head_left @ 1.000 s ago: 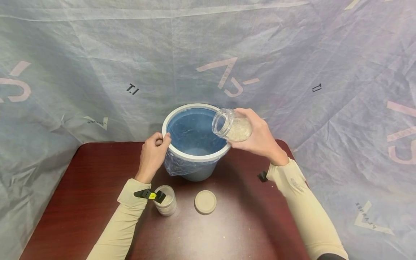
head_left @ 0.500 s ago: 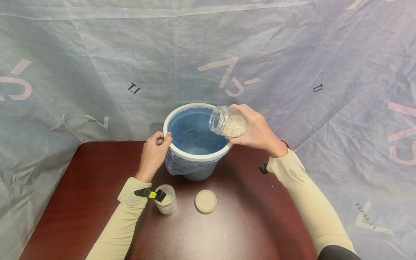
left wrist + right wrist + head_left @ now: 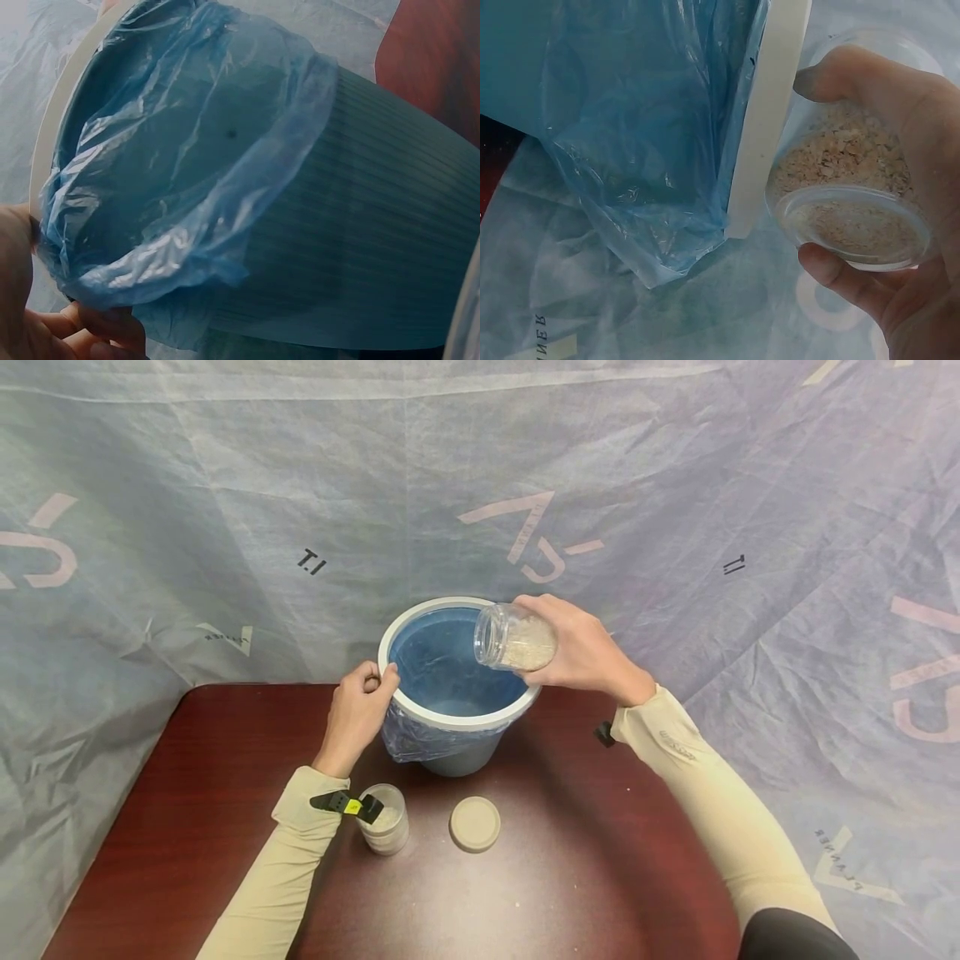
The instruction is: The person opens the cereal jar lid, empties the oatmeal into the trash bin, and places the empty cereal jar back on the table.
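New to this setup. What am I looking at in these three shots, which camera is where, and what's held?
There is no machine here: a person works with two bare hands. The wide picture comes from a camera on the head, looking down at a dark red table. The other two come from cameras on each wrist.

The left hand grips the white rim of a bin lined with a blue plastic bag. The right hand holds a clear jar of pale flakes, tipped sideways with its open mouth over the bin.

On the table lie a beige lid and a second small jar.
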### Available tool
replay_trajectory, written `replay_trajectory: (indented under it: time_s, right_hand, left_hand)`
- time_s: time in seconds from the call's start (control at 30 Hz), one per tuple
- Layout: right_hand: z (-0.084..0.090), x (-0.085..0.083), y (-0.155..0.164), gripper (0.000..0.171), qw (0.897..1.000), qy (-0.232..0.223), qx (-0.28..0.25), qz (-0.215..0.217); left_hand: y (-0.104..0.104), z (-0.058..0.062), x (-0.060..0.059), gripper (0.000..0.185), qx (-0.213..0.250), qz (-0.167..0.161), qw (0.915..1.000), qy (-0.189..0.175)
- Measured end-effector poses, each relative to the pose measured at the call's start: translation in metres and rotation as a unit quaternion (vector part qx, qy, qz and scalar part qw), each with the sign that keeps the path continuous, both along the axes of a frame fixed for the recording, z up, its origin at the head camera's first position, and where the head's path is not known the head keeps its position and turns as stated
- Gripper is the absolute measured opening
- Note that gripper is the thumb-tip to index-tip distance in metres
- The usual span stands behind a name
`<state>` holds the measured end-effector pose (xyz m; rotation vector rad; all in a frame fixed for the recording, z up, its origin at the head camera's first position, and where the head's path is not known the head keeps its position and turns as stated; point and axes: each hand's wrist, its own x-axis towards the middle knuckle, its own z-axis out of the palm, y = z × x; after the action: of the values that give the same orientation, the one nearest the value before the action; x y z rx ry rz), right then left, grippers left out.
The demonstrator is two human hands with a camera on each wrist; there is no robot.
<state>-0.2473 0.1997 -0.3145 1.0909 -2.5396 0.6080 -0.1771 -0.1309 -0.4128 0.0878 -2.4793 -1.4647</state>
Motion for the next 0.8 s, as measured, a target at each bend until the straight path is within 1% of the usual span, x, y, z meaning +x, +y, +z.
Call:
replay_trajectory:
  time_s: [0.3,0.5,0.63,0.8]
  right_hand:
    - [0.0042,-0.0025,-0.0055,0.101,0.999,-0.002,0.035,0.004]
    - [0.0075,-0.001,-0.0083,0.1,0.999,0.0,0.047,0.008]
    - [0.0082,0.0,-0.0091,0.1,0.999,-0.001,0.054,0.008]
    - [0.0095,0.0007,-0.0106,0.1,0.997,-0.007,0.074,0.006]
  left_hand:
    - [-0.0021,0.0003,0.0012,0.043,-0.001,-0.002,1.0,-0.004]
    - [-0.0041,0.0012,0.0017,0.039,0.0,-0.004,1.0,-0.003]
    - [-0.0044,0.0009,0.0018,0.038,0.001,0.0,1.0,-0.005]
    - [-0.0043,-0.0001,0.0014,0.037,0.003,0.006,1.0,-0.005]
